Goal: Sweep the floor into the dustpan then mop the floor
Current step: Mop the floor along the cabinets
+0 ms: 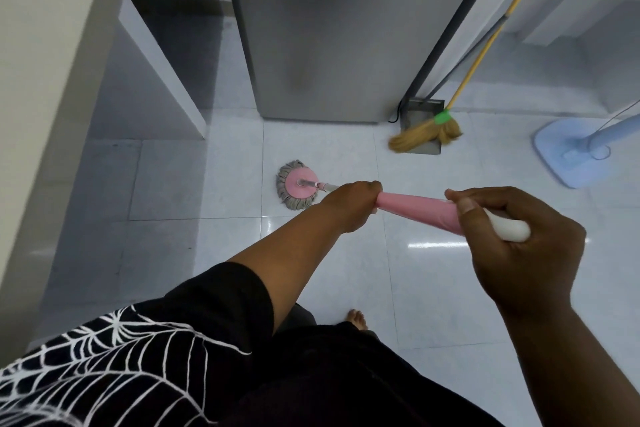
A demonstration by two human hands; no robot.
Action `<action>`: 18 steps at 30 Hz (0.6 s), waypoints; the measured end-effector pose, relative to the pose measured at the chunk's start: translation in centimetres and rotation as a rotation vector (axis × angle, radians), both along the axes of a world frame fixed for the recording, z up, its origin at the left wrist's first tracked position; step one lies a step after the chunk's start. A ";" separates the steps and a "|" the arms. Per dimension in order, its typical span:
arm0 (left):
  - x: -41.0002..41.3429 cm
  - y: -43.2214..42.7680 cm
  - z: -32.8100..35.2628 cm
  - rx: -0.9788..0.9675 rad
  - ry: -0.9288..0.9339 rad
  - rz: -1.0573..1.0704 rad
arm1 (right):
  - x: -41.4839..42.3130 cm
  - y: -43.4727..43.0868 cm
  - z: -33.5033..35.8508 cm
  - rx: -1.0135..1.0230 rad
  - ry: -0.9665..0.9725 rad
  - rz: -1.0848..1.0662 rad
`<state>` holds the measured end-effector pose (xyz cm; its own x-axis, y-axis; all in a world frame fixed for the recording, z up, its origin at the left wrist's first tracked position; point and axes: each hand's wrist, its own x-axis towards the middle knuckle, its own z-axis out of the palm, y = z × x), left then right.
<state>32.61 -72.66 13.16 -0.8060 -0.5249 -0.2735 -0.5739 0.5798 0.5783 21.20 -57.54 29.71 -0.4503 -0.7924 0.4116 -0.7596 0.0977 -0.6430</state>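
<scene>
Both hands hold a pink mop handle [415,206]. My left hand [349,204] grips it lower down and my right hand [519,246] is wrapped around its white top end. The round pink mop head [298,189], fringed with grey strands, lies flat on the white tiled floor [398,288] in front of the fridge. A straw broom [427,137] with a yellow stick and green collar leans against the fridge's right side. Its bristles rest on a grey dustpan [420,107] standing there.
A tall grey fridge [329,45] stands straight ahead. A white counter edge and panel [162,69] run along the left. A light blue fan base [571,152] sits on the floor at the right. My bare foot [357,318] shows below the hands.
</scene>
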 end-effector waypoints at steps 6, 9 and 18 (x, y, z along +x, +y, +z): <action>0.6 0.4 0.0 -0.037 -0.039 -0.062 | -0.9 0.9 -0.4 -0.016 -0.073 0.011; 2.0 0.7 -0.6 -0.054 -0.058 -0.066 | -0.8 0.7 -0.6 -0.009 -0.108 0.042; 2.1 0.6 -1.3 -0.036 0.010 0.001 | -0.5 -0.6 -0.3 0.015 -0.046 0.052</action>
